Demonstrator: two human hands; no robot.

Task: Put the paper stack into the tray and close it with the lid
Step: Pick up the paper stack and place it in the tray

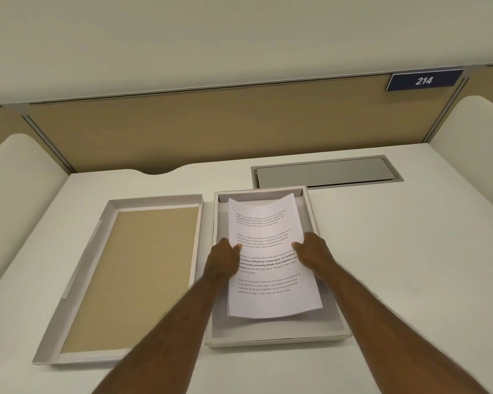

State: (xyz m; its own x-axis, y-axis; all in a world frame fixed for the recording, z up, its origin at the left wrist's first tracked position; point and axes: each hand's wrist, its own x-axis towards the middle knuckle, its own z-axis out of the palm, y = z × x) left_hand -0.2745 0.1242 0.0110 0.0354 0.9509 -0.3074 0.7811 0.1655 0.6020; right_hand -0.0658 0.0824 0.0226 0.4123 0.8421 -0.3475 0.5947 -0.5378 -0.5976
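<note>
A stack of white printed paper (268,291) hangs just above the open grey tray (271,332) in the middle of the desk, bowed slightly along its length. My left hand (224,261) grips the stack's left edge and my right hand (313,251) grips its right edge, thumbs on top of the sheet. The far end of the paper reaches nearly to the tray's back wall. The lid (83,280) lies upside down to the left of the tray, showing its tan inner face and pale rim.
A grey cable hatch (325,173) is set into the white desk (410,265) behind the tray. A tan partition (211,123) with a blue "214" sign (424,80) closes off the back; white side panels flank the desk.
</note>
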